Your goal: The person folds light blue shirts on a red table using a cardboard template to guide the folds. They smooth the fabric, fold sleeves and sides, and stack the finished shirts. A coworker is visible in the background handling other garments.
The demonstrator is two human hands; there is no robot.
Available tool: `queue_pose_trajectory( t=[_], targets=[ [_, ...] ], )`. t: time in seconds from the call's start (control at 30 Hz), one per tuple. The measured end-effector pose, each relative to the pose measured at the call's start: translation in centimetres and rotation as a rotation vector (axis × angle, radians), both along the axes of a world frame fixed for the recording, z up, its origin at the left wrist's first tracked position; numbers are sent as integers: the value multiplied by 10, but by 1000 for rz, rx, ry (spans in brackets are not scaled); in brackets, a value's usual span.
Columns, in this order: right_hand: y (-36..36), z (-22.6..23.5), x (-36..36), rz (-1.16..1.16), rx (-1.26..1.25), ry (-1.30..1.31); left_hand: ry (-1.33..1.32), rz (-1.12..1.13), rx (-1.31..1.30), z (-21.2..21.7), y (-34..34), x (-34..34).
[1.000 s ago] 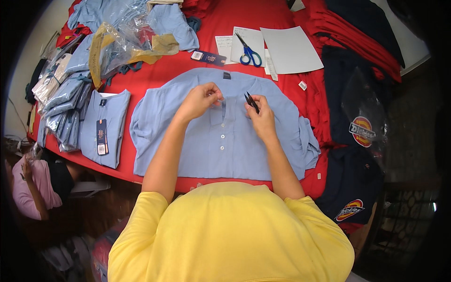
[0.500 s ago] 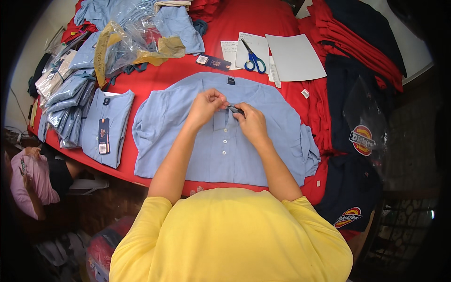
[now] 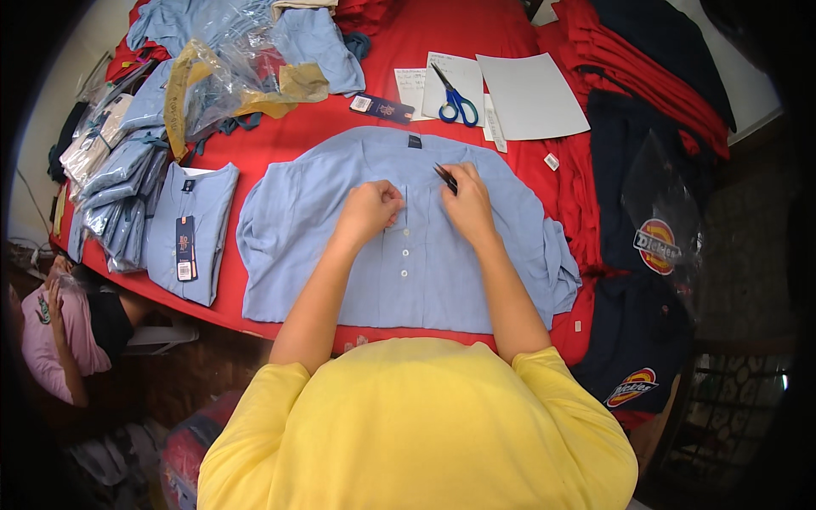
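A light blue shirt (image 3: pixel 399 246) lies spread flat, front up, at the middle of a red-covered table (image 3: pixel 340 119), collar away from the person, so the buttoned placket faces the hands. The left hand (image 3: pixel 370 212) rests on the placket near the top, fingers curled in and pinching the cloth beside the buttons, apparently to hold it steady. The right hand (image 3: pixel 467 204) presses down just across the placket, its fingers closed narrowly on a small dark tool (image 3: pixel 445 177) whose tip juts toward the collar; what kind of tool it is cannot be told.

Three white buttons show below the hands. One folded blue shirt (image 3: pixel 191 229) with a hang tag lies just left of the spread one, and a stack of bagged shirts (image 3: pixel 119 187) sits farther left. One pair of blue-handled scissors (image 3: pixel 455 100) rests on one of two paper sheets (image 3: pixel 531 95) beyond the collar, within reach. A loose dark tag (image 3: pixel 382 108) lies beside them. Red and navy garments (image 3: pixel 654 93) are piled to the right.
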State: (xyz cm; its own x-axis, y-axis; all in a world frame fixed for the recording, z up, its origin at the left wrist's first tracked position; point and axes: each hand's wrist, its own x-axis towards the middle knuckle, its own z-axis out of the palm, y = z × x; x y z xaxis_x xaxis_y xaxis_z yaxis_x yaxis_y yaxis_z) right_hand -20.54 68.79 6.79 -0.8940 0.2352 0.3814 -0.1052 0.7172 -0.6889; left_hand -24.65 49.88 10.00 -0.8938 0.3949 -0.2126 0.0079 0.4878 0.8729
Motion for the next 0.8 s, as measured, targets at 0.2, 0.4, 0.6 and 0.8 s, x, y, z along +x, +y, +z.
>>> queue_pose_trajectory(
  t=[0.2, 0.4, 0.6, 0.8],
  targets=[
    [7, -13, -19, -32, 189, -184, 480, -43, -164, -41, 11, 7],
    [38, -14, -40, 0, -250, -430, -127, 46, 284, -37, -3, -4],
    [41, -23, -29, 30, -350, -249, -187, 16, 451, -43, -7, -8],
    [-30, 10, 49, 85, -232, -257, -131, 68, 484, -34, -22, 13]
  ],
)
